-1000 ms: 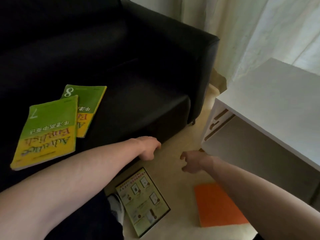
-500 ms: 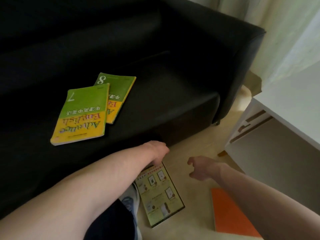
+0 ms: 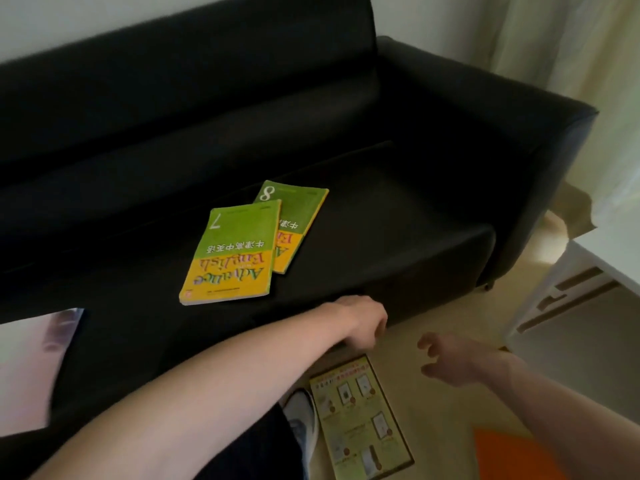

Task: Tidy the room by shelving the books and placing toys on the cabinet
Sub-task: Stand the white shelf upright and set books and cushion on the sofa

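Observation:
Two green-and-yellow textbooks lie on the black sofa seat [image 3: 398,216]: the one marked 7 [image 3: 232,254] overlaps the one marked 8 [image 3: 298,220]. On the floor lie a yellow-green booklet [image 3: 360,417] and an orange book [image 3: 502,455], the latter cut off by the frame edge. My left hand [image 3: 363,320] hangs at the sofa's front edge, fingers curled downward, holding nothing. My right hand [image 3: 450,358] hovers over the floor with fingers spread loosely, empty, just right of the booklet's top.
A white cabinet [image 3: 588,299] with wooden handles stands at the right. Pale curtains [image 3: 571,46] hang behind the sofa arm. A pale blurred object [image 3: 34,368] lies at the sofa's left. A shoe [image 3: 301,420] shows beside the booklet.
The view has swung left and up, so the sofa books sit nearer the centre and the cabinet has slid to the right edge. Both hands stay empty, low by the sofa front.

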A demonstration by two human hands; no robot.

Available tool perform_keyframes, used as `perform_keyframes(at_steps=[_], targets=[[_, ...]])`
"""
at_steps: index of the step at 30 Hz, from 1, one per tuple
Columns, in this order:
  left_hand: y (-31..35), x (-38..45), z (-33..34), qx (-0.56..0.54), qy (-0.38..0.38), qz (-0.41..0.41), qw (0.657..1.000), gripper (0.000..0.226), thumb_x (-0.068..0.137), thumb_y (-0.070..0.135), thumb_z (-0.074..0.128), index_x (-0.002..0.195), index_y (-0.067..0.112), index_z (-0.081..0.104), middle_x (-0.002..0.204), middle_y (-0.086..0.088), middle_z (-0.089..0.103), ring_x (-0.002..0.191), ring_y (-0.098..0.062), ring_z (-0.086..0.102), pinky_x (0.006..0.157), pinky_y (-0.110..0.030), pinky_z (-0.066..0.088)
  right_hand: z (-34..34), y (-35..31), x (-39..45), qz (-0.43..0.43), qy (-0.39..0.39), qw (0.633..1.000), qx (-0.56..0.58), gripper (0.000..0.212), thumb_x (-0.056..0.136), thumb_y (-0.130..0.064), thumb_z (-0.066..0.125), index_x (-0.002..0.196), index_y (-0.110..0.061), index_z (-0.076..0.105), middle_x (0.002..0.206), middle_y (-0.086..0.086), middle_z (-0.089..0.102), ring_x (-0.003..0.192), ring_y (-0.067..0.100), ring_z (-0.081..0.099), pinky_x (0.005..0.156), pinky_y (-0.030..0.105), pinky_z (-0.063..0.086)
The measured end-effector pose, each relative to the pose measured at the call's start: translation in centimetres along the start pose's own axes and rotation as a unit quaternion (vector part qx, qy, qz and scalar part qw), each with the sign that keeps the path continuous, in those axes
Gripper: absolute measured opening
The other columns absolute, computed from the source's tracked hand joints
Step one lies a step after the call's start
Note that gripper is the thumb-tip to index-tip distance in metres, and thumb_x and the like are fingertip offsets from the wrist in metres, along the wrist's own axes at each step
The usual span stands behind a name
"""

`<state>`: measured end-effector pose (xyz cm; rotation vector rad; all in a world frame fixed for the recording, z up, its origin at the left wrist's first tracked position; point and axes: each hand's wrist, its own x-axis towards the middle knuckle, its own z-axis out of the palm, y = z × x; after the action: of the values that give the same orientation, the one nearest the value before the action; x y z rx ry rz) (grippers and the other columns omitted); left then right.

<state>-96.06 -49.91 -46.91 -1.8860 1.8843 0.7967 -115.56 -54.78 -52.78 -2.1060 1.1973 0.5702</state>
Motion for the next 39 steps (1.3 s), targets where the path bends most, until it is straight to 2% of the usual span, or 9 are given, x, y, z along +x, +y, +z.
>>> perform_keyframes(at_steps=[4, 7, 10, 17, 20, 24, 33, 37, 39], targets=[[-3.3, -3.9, -5.9, 0.038, 0.133, -0.004, 0.990, 0.038, 0.095, 0.029, 0.072, 0.132, 0.032, 0.065, 0.133, 0.004, 0.065, 0.120, -0.020, 0.063, 0.098, -0.041, 0.056, -2.6, -1.4, -0.3, -0.036, 0.046, 0.998, 0.028, 0.055, 0.093, -0.038, 0.069, 0.144, -0.031, 0.049, 0.138, -0.006, 0.058, 0.121, 0.013, 0.059, 0.100, 0.029, 0.052], [-6.8, -7.0, -8.6, 0.019, 0.233, -0.047, 0.971, 0.035, 0.094, 0.034, 0.071, 0.129, 0.034, 0.065, 0.129, 0.006, 0.066, 0.119, -0.019, 0.062, 0.092, -0.034, 0.053, -4.3, -3.5, -0.8, -0.079, 0.093, 0.988, 0.090, 0.048, 0.093, -0.034, 0.069, 0.138, -0.032, 0.053, 0.130, -0.011, 0.060, 0.115, 0.006, 0.060, 0.093, 0.022, 0.051], [-10.8, -10.0, -9.8, -0.029, 0.299, -0.109, 0.948, 0.035, 0.092, 0.037, 0.072, 0.127, 0.033, 0.067, 0.130, 0.004, 0.065, 0.121, -0.021, 0.060, 0.093, -0.034, 0.051, -5.5, -6.4, -1.4, -0.117, 0.163, 0.966, 0.164, 0.043, 0.092, -0.031, 0.070, 0.133, -0.036, 0.056, 0.119, -0.020, 0.061, 0.110, 0.000, 0.060, 0.095, 0.025, 0.054], [-19.2, -13.4, -6.6, -0.170, 0.290, -0.238, 0.911, 0.062, 0.090, 0.046, 0.075, 0.145, 0.025, 0.056, 0.157, -0.003, 0.045, 0.141, -0.026, 0.048, 0.109, -0.039, 0.046, -8.1, -12.6, -2.4, -0.160, 0.240, 0.933, 0.213, 0.041, 0.093, -0.027, 0.071, 0.130, -0.037, 0.057, 0.109, -0.021, 0.059, 0.096, -0.004, 0.059, 0.080, 0.017, 0.049], [-22.2, -13.3, -4.2, -0.215, 0.246, -0.300, 0.896, 0.093, 0.085, 0.060, 0.075, 0.159, 0.020, 0.036, 0.162, -0.006, 0.031, 0.144, -0.032, 0.041, 0.115, -0.047, 0.043, -9.6, -14.8, -2.2, -0.169, 0.255, 0.933, 0.192, 0.042, 0.091, -0.030, 0.072, 0.130, -0.038, 0.056, 0.105, -0.023, 0.056, 0.093, -0.005, 0.057, 0.086, 0.023, 0.052], [-24.7, -12.4, -2.0, -0.298, 0.229, -0.370, 0.850, 0.122, 0.074, 0.073, 0.078, 0.164, 0.017, 0.017, 0.165, -0.013, 0.023, 0.152, -0.040, 0.025, 0.121, -0.055, 0.033, -10.9, -16.5, -1.9, -0.180, 0.268, 0.932, 0.167, 0.047, 0.090, -0.033, 0.073, 0.132, -0.039, 0.054, 0.107, -0.025, 0.052, 0.103, 0.001, 0.059, 0.092, 0.032, 0.056], [-27.2, -10.0, -0.9, -0.291, 0.251, -0.346, 0.856, 0.133, 0.064, 0.087, 0.072, 0.166, 0.024, 0.014, 0.168, -0.006, 0.023, 0.154, -0.039, 0.020, 0.123, -0.060, 0.026, -10.3, -16.7, 1.0, -0.180, 0.207, 0.946, 0.173, 0.051, 0.091, -0.035, 0.073, 0.137, -0.039, 0.051, 0.121, -0.019, 0.056, 0.105, 0.007, 0.063, 0.092, 0.036, 0.059], [-27.8, -9.6, 2.1, -0.273, 0.334, -0.318, 0.844, 0.140, 0.054, 0.108, 0.045, 0.166, 0.032, 0.011, 0.171, 0.001, 0.019, 0.157, -0.031, 0.013, 0.128, -0.056, 0.009, -10.1, -20.3, 3.5, -0.233, 0.145, 0.948, 0.161, 0.048, 0.091, -0.033, 0.072, 0.135, -0.036, 0.054, 0.129, -0.014, 0.060, 0.107, 0.008, 0.064, 0.095, 0.038, 0.057], [-27.5, -9.0, 3.4, -0.269, 0.394, -0.304, 0.825, 0.132, 0.060, 0.107, 0.041, 0.165, 0.033, 0.014, 0.171, 0.006, 0.019, 0.159, -0.023, 0.009, 0.129, -0.051, 0.002, -9.8, -22.4, 4.7, -0.275, 0.125, 0.943, 0.141, 0.045, 0.091, -0.034, 0.072, 0.133, -0.035, 0.057, 0.129, -0.016, 0.060, 0.100, 0.006, 0.066, 0.092, 0.038, 0.058]])
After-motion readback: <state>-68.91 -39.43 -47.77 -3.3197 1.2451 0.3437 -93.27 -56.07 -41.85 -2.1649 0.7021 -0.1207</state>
